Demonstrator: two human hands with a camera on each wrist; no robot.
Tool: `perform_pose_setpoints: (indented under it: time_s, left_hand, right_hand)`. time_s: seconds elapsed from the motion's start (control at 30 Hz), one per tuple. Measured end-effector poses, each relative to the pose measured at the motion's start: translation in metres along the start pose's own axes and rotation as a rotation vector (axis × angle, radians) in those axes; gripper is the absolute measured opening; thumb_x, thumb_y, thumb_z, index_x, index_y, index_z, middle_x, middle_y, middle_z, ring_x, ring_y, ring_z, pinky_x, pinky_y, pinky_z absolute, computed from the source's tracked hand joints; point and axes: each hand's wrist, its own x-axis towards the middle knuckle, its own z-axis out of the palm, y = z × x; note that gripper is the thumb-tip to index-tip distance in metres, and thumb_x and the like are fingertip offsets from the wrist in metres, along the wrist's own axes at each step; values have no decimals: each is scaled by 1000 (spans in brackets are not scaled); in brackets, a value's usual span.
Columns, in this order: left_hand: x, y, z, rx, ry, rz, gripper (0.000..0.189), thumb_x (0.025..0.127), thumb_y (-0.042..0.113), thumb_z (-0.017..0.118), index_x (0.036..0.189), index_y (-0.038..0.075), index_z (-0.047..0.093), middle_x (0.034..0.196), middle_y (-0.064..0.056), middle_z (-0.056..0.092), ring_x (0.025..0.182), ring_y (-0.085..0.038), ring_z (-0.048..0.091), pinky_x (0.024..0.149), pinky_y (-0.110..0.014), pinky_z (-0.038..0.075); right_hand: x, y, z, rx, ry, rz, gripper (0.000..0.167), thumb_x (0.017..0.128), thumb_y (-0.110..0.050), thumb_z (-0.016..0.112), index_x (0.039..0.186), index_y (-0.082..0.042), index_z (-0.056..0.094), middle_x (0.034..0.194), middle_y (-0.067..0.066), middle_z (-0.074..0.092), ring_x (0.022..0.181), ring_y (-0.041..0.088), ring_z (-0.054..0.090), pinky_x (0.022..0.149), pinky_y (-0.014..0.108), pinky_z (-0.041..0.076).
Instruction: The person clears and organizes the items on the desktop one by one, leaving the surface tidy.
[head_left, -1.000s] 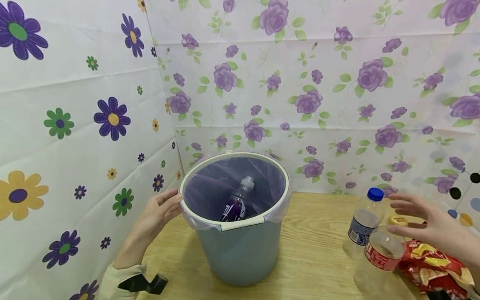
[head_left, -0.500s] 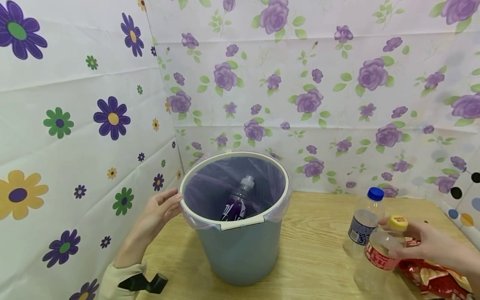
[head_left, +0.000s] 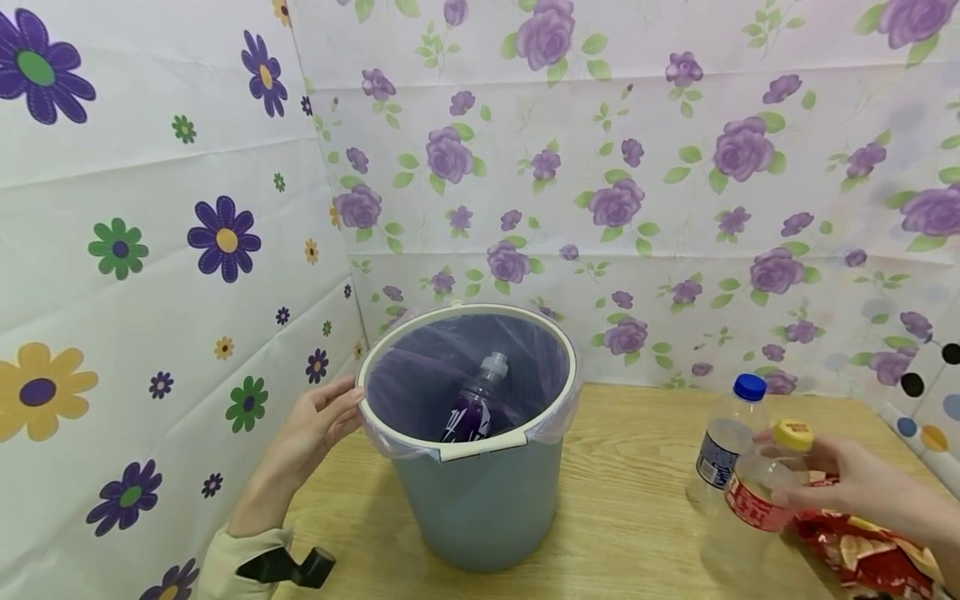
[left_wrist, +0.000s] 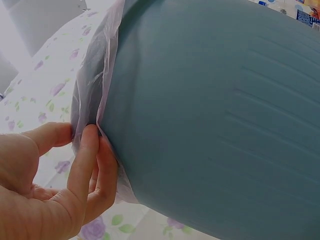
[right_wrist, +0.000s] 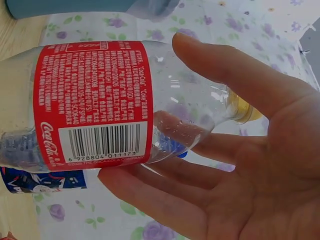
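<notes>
At the rim of a blue-grey trash bin (head_left: 487,508), my left hand (head_left: 318,425) pinches the edge between thumb and fingers. The left wrist view shows its fingertips (left_wrist: 90,135) against the thin liner bag (left_wrist: 95,95) folded over that rim. Inside the bin leans a purple-labelled bottle (head_left: 468,417) with a clear cap. My right hand (head_left: 855,483) grips a clear Coca-Cola bottle (right_wrist: 95,105) with a red label and yellow cap, thumb on one side and fingers on the other. Just behind it stands a blue-capped bottle (head_left: 723,454) with a dark blue label.
A red snack bag (head_left: 870,554) lies under my right forearm at the table's right. The bin stands on a light wood-grain table (head_left: 622,500). Flower-printed sheets (head_left: 480,167) enclose the back and left sides.
My right hand has come down from above the bottles and taken hold of the Coca-Cola bottle, which has shifted slightly up and left. My left hand has stayed at the bin rim.
</notes>
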Motion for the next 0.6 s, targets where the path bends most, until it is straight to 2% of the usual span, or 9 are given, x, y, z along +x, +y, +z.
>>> perform_pose_setpoints:
  time_s: [0.03,0.07,0.13,0.33,0.43,0.5,0.53,0.6]
  left_hand:
    - [0,0,0,1,0,1,59,101,17,49,145,-15,25,148,-32,33,114,-3,60,96,-16,50]
    - [0,0,0,3,0,1,59,101,17,48,145,-15,25,149,-33,31,114,-3,60,95,-16,50]
    - [0,0,0,3,1,0,60,101,18,48,145,-15,25,149,-34,28,114,-3,60,95,-16,50]
    - [1,0,0,1,4,-5,59,101,17,49,145,-15,26,148,-34,30,114,-3,60,95,-16,50]
    - [0,-1,0,5,1,-3,59,101,18,49,145,-14,26,148,-33,31,114,-4,60,96,-16,50]
    - [0,-1,-1,8,-1,-1,59,101,18,49,145,-14,26,148,-33,31,114,-4,60,96,-16,50]
    - [0,-1,-1,8,0,0,59,101,18,49,145,-14,26,148,-33,31,114,-4,60,95,-16,50]
    - [0,-1,-1,9,1,0,59,101,18,49,145,-14,26,148,-33,31,114,-4,60,95,-16,50]
  right_hand:
    - [0,-2,0,-6,5,9,56,93,-15,64,141,1,42,128,5,62,98,-11,57,72,35,59]
    - [0,-5,-1,-8,10,16,56,93,-17,65,141,-1,42,127,0,62,98,-10,57,72,33,59]
    - [0,-9,-1,-26,29,10,57,92,-17,66,141,1,42,128,8,61,98,-4,61,72,35,59]
    - [1,-19,-2,-52,72,14,61,91,-18,67,143,-3,39,131,13,59,100,7,64,70,39,59]
    - [1,-21,-2,-42,97,-6,62,91,-18,67,144,-7,39,129,-14,58,101,1,62,69,36,59]
    - [1,-23,-3,-34,116,-10,62,90,-18,68,145,-11,39,121,-33,52,100,-2,61,70,38,59]
    - [2,-24,-3,-29,122,-16,62,91,-18,68,145,-11,39,119,-37,49,101,2,62,71,42,59]
    - [2,-28,-4,-31,133,-15,62,91,-19,67,146,-11,39,119,-37,50,104,14,65,71,49,57]
